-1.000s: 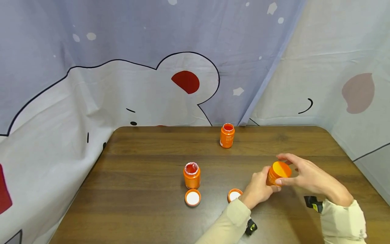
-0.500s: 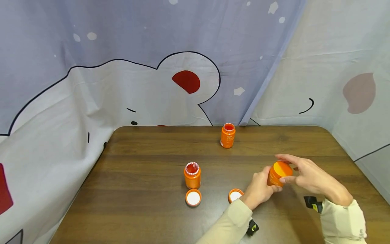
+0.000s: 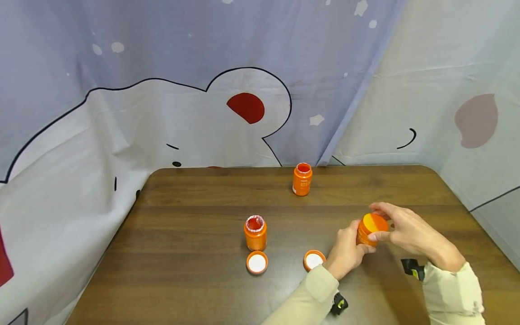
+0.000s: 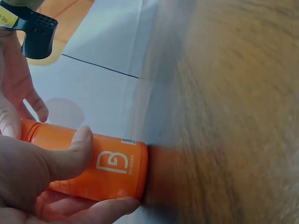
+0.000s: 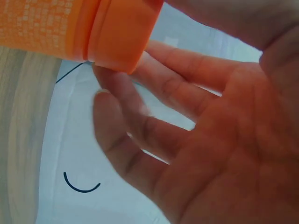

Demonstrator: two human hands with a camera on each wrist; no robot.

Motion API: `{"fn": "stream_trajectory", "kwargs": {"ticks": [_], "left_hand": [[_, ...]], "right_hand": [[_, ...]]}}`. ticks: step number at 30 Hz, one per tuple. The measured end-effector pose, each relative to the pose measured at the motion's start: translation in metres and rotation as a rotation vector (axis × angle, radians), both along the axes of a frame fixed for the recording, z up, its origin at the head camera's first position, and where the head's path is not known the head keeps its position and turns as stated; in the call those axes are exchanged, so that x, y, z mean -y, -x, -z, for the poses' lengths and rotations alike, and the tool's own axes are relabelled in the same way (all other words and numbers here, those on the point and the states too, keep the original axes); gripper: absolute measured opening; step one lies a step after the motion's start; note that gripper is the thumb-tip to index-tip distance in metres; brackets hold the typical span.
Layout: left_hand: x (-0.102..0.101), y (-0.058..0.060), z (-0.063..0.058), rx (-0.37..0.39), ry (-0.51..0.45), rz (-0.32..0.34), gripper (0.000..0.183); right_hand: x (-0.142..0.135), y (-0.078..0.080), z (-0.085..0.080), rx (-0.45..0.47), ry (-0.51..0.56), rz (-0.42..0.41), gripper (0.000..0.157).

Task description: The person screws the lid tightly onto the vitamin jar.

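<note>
My left hand (image 3: 345,249) grips the body of an orange jar (image 4: 117,163) at the right of the table. In the left wrist view its thumb lies along the jar's side and the jar's base meets the wooden tabletop. The jar's orange lid (image 3: 375,223) is on top. My right hand (image 3: 410,230) holds this lid by its edge, thumb on the near side and fingers on the far side. The right wrist view shows the lid (image 5: 124,37) seated on the jar with a thin groove below it, the fingertips at its rim.
An uncapped orange jar (image 3: 256,237) stands mid-table, a lid (image 3: 257,263) lying inside-up before it. Another uncapped jar (image 3: 302,180) stands near the back edge. A second upturned lid (image 3: 314,260) lies by the left sleeve (image 3: 313,289). Patterned cloth (image 3: 195,122) hangs behind the table (image 3: 183,253).
My right thumb and fingers have shifted slightly around the lid's edge. The left hand keeps its grip on the jar; the other jars and lids stay in place.
</note>
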State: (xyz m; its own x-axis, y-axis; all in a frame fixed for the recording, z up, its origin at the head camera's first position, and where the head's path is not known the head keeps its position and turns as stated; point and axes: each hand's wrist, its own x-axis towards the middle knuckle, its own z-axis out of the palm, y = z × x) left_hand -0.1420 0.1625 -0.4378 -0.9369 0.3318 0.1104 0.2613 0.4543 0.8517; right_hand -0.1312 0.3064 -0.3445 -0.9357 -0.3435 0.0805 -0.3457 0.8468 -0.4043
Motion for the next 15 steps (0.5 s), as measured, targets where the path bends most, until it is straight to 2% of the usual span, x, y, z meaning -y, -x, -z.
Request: {"fn": "stream_trajectory", "kwargs": {"ticks": [8, 15], "left_hand": [[0.0034, 0.0003, 0.0019, -0.055, 0.034, 0.015, 0.049], [0.0042, 0.0017, 0.0010, -0.058, 0.045, 0.020, 0.048]], "right_hand": [[-0.0019, 0.0001, 0.0011, 0.048, 0.030, -0.088, 0.066], [-0.0023, 0.0015, 0.0028, 0.014, 0.021, -0.104, 0.065]]}}
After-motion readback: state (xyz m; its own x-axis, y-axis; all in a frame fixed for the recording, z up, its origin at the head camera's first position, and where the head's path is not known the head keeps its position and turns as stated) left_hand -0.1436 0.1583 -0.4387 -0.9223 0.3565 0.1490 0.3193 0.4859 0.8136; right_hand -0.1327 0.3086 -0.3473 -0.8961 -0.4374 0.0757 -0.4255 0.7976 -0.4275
